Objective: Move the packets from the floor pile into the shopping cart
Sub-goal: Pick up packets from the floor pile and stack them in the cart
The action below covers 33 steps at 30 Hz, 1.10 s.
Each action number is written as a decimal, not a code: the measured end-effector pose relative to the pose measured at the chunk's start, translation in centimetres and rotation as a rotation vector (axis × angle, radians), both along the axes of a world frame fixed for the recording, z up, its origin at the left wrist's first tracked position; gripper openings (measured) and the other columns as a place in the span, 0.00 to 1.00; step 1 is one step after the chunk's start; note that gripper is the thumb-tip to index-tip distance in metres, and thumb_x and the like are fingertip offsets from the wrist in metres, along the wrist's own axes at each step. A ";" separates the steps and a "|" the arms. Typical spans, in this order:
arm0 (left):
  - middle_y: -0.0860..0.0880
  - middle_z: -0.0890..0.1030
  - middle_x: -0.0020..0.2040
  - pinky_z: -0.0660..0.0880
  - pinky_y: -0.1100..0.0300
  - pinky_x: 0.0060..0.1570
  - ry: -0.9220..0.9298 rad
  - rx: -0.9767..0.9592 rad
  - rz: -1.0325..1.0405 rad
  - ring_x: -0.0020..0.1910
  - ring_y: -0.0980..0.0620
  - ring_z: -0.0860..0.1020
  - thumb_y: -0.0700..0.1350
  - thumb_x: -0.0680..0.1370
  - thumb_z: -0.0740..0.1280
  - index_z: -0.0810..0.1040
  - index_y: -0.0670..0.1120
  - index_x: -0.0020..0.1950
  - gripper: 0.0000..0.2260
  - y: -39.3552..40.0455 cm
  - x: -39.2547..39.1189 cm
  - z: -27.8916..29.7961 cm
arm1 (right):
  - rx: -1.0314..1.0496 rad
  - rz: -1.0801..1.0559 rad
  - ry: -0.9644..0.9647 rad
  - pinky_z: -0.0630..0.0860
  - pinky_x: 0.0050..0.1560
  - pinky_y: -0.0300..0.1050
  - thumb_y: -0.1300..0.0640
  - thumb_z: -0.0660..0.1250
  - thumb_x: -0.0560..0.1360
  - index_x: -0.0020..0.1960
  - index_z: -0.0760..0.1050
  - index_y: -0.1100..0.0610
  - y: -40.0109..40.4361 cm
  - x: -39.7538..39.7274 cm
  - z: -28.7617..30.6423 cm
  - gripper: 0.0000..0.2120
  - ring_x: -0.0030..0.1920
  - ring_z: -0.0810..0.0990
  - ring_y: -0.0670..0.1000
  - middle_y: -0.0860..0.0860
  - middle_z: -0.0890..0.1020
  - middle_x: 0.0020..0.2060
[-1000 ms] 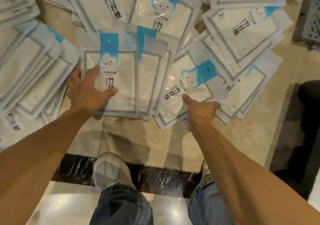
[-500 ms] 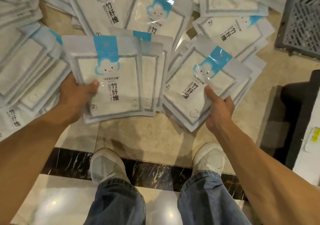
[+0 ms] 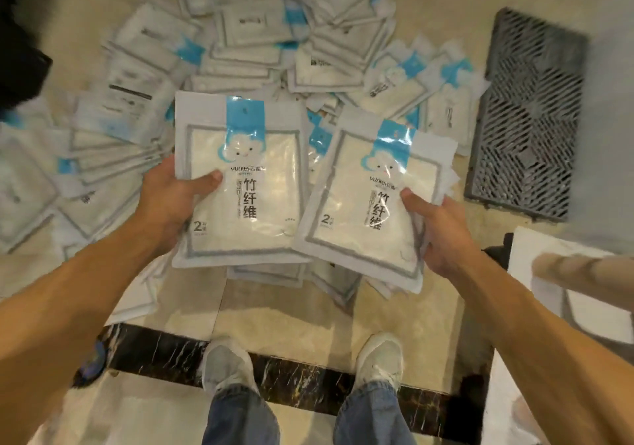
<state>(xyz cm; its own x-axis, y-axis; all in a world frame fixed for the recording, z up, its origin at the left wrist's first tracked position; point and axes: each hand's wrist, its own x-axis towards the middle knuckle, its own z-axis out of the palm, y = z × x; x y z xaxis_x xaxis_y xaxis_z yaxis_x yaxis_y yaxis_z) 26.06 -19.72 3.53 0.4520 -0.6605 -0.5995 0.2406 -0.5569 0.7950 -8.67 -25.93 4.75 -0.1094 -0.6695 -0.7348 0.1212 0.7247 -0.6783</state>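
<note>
Left hand (image 3: 171, 197) grips a stack of packets (image 3: 240, 183), thumb on top; right hand (image 3: 442, 235) likewise grips a second stack (image 3: 370, 204). White pouches, blue header, cloud face, black characters. Both held above floor pile (image 3: 274, 43).

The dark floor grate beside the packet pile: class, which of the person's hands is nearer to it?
Right. The right hand, gripping a stack of packets, is just left of the grate; the left hand is farther left, across both stacks.

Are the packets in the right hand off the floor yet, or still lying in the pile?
Off the floor. The right hand grips its packets at their right edge, held above the pile.
</note>
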 end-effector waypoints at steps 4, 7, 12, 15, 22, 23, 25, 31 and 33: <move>0.50 0.88 0.49 0.84 0.55 0.40 -0.004 -0.025 0.006 0.48 0.48 0.86 0.36 0.74 0.75 0.83 0.49 0.55 0.12 -2.2 2.6 10.2 | -0.067 0.152 0.016 0.79 0.62 0.66 0.52 0.82 0.64 0.66 0.77 0.63 -3.7 1.6 11.3 0.35 0.57 0.86 0.61 0.58 0.87 0.56; 0.49 0.88 0.47 0.84 0.53 0.39 0.002 -0.062 0.028 0.46 0.47 0.87 0.36 0.75 0.74 0.82 0.48 0.55 0.12 -3.6 4.7 19.7 | -0.128 0.236 0.005 0.82 0.58 0.63 0.60 0.75 0.74 0.61 0.80 0.63 -6.2 3.5 21.3 0.17 0.55 0.87 0.60 0.59 0.87 0.53; 0.45 0.87 0.50 0.82 0.46 0.49 -0.056 -0.128 0.068 0.49 0.43 0.86 0.35 0.74 0.75 0.82 0.44 0.57 0.12 -3.8 8.4 38.1 | -0.197 0.322 -0.010 0.85 0.48 0.58 0.65 0.72 0.77 0.59 0.81 0.63 -8.1 8.9 38.8 0.11 0.50 0.88 0.61 0.60 0.87 0.52; 0.45 0.87 0.49 0.82 0.45 0.50 -0.079 -0.172 0.097 0.48 0.42 0.86 0.34 0.74 0.75 0.82 0.44 0.57 0.13 -2.8 10.9 49.1 | -0.249 0.370 -0.018 0.85 0.36 0.48 0.65 0.74 0.75 0.59 0.81 0.65 -8.4 12.8 49.2 0.13 0.44 0.88 0.59 0.62 0.87 0.50; 0.46 0.88 0.47 0.82 0.46 0.48 -0.141 -0.306 0.233 0.47 0.43 0.86 0.36 0.74 0.75 0.83 0.46 0.54 0.11 4.6 16.3 69.2 | -0.492 0.480 -0.051 0.85 0.41 0.55 0.63 0.77 0.73 0.53 0.82 0.62 -5.5 20.2 71.0 0.10 0.38 0.88 0.56 0.57 0.88 0.42; 0.45 0.88 0.48 0.82 0.46 0.48 -0.150 -0.327 0.250 0.47 0.42 0.86 0.36 0.74 0.75 0.83 0.45 0.55 0.11 6.0 16.8 71.4 | -0.510 0.497 -0.064 0.86 0.41 0.55 0.63 0.77 0.73 0.53 0.81 0.61 -4.8 21.1 73.3 0.10 0.40 0.88 0.58 0.57 0.88 0.43; 0.43 0.87 0.50 0.82 0.44 0.49 -0.171 -0.367 0.281 0.48 0.41 0.86 0.36 0.74 0.75 0.82 0.43 0.58 0.13 9.1 17.6 75.0 | -0.539 0.535 -0.087 0.86 0.43 0.58 0.63 0.77 0.73 0.54 0.81 0.61 -3.4 22.8 77.2 0.11 0.43 0.88 0.60 0.58 0.88 0.45; 0.42 0.87 0.47 0.84 0.45 0.44 -0.287 -0.421 0.464 0.45 0.40 0.87 0.35 0.73 0.76 0.81 0.42 0.55 0.12 18.5 17.4 82.4 | -0.595 0.701 -0.219 0.84 0.31 0.52 0.64 0.77 0.73 0.53 0.79 0.59 0.6 27.8 84.3 0.11 0.37 0.88 0.58 0.57 0.88 0.40; 0.42 0.87 0.47 0.83 0.43 0.47 -0.320 -0.417 0.573 0.44 0.40 0.87 0.36 0.72 0.77 0.81 0.43 0.56 0.13 21.7 16.8 83.7 | -0.607 0.782 -0.267 0.84 0.30 0.53 0.65 0.77 0.73 0.53 0.79 0.60 1.9 29.4 85.2 0.11 0.37 0.88 0.59 0.57 0.88 0.40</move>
<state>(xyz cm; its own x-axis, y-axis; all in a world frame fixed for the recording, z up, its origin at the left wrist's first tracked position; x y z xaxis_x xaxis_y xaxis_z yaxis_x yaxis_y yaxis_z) 42.88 2.00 87.27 0.9001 -0.4140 -0.1353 0.1239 -0.0545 0.9908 20.74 -23.98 89.99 0.6346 -0.7504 -0.1845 -0.0370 0.2090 -0.9772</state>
